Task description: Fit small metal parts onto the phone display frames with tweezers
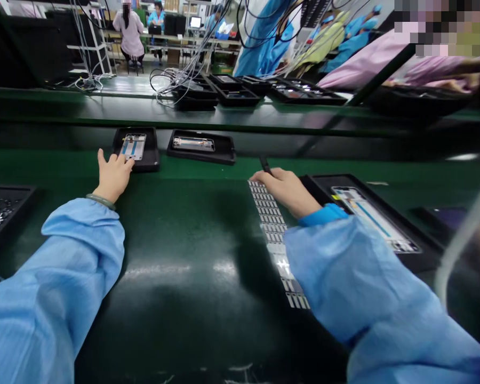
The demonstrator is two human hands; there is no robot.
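My left hand (114, 175) reaches out with its fingers spread at the near edge of a small black tray (151, 154). In that tray lies a phone frame (134, 146) with blue strips, and my fingertips reach its lower edge. My right hand (290, 189) is closed at the top end of a long sheet of small silvery stickers (270, 216). A slim dark tool (265, 165) sticks up from between its fingers; its other end is hidden. The right sleeve covers part of the sheet's side.
A second black tray (224, 153) holds another phone frame (194, 144). At right, a larger tray (336, 184) carries a phone frame (374, 218). Small parts fill a tray (30, 192) at left. Trays and cables (188, 80) occupy the shelf behind; people sit beyond.
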